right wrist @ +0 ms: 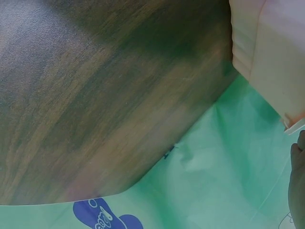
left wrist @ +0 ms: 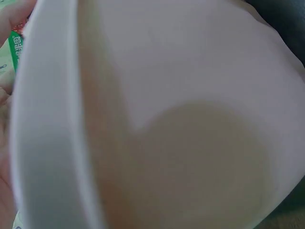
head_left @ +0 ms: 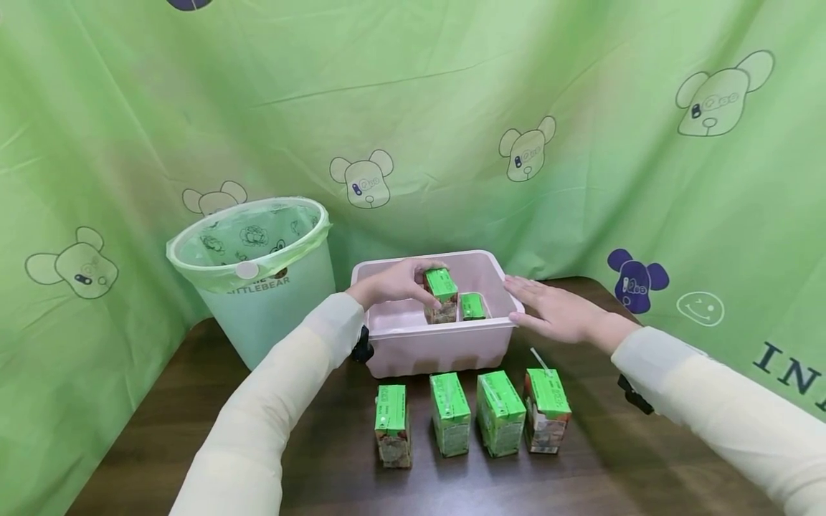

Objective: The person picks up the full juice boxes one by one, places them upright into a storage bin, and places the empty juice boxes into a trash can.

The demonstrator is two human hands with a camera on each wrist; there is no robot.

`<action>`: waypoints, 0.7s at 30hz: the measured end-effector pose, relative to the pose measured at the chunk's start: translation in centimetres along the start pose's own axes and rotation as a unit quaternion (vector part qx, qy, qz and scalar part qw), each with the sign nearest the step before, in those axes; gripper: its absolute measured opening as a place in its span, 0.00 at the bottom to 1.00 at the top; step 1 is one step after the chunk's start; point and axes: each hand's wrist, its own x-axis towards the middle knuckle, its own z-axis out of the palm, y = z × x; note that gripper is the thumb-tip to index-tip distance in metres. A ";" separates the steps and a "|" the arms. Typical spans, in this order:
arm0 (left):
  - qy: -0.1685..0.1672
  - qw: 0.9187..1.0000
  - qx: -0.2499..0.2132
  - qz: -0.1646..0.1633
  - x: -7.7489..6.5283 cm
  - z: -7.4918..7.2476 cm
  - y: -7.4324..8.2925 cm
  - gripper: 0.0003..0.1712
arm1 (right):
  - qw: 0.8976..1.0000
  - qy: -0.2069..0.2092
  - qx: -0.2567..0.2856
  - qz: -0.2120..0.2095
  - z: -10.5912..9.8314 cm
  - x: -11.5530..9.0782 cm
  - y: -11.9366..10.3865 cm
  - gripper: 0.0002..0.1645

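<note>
My left hand (head_left: 404,281) reaches over the near left of a pink plastic bin (head_left: 445,349) and grips a green-topped juice box (head_left: 442,284) inside it. A second juice box (head_left: 473,306) sits in the bin just right of the held one. At the bin's right rim is my right hand (head_left: 555,309), fingers straight, fingertips right at the edge, holding nothing. In the left wrist view the bin's wall (left wrist: 190,71) fills most of the frame, with part of the held box at the left edge. The right wrist view catches only a sliver of the right hand (right wrist: 298,176).
Several juice boxes stand in a row on the dark wooden table (head_left: 335,459) before the bin; the rightmost box (head_left: 548,408) has a straw (head_left: 539,360) sticking up. A lined, light green trash can (head_left: 277,308) stands left. A green printed curtain (head_left: 439,107) hangs behind.
</note>
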 end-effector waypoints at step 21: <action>-0.020 0.996 0.086 -0.029 1.3 0.7 -1.2 0.46 | 1.000 -0.001 -0.002 0.005 0.0 -0.1 0.0 0.41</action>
